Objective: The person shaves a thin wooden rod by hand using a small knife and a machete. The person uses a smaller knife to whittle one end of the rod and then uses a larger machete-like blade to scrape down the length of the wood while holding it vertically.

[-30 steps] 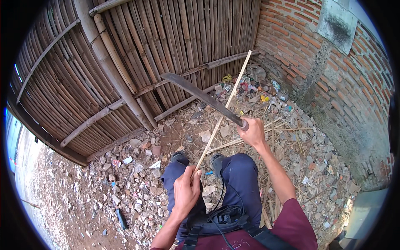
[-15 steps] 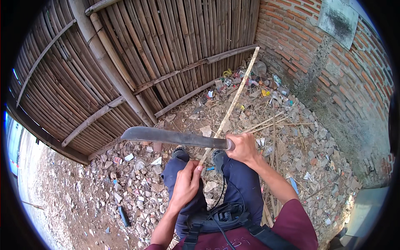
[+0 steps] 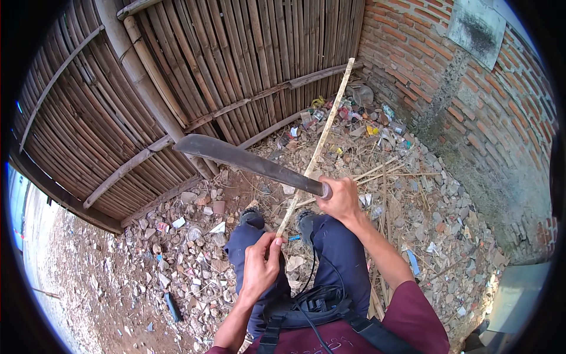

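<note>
In my right hand (image 3: 340,200) is a machete (image 3: 247,162), gripped by its handle. Its broad dark blade points left and slants up toward the tip, crossing over a long pale strip (image 3: 326,131) that looks like split bamboo. My left hand (image 3: 261,265) pinches the near end of this strip between thumb and fingers, just above my left knee. From there the strip runs up and away to the right, its far end standing in front of the slatted wall. Whether blade and strip touch where they cross, I cannot tell.
A wall of bamboo slats (image 3: 236,65) with round poles stands ahead and left. To the right rises a brick wall (image 3: 424,65). Rubble and litter (image 3: 200,259) cover the ground, with several loose strips (image 3: 386,200) lying at right. A black cable (image 3: 330,268) hangs over my lap.
The machete has tilted, its tip swinging up and away while my right hand moved slightly nearer me. The strip's far end has shifted a little left and up. My left hand keeps its pinch.
</note>
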A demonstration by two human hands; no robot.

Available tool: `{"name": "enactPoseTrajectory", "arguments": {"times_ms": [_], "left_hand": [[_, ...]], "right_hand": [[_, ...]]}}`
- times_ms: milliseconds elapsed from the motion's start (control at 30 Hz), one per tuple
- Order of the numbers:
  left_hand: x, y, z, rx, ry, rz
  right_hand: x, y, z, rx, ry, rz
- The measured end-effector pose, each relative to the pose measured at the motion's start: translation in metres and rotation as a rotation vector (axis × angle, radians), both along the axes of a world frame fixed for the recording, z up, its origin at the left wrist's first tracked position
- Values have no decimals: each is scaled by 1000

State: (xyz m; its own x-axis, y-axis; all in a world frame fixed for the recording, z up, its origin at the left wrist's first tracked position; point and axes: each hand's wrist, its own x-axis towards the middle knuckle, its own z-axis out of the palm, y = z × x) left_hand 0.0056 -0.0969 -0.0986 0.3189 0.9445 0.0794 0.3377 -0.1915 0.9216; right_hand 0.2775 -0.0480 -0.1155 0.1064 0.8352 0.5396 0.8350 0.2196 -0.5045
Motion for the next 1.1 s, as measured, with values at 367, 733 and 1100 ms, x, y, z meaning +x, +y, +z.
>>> {"name": "enactPoseTrajectory", "arguments": {"times_ms": [367, 733, 1100], "left_hand": [[-11, -12, -3, 19, 12, 13], [-19, -16, -3, -27, 54, -10], [-24, -16, -13, -59, 18, -64]], "right_hand": [[18, 21, 6, 44, 84, -84], [20, 18, 2, 65, 17, -25], [46, 30, -16, 143, -60, 2]]}}
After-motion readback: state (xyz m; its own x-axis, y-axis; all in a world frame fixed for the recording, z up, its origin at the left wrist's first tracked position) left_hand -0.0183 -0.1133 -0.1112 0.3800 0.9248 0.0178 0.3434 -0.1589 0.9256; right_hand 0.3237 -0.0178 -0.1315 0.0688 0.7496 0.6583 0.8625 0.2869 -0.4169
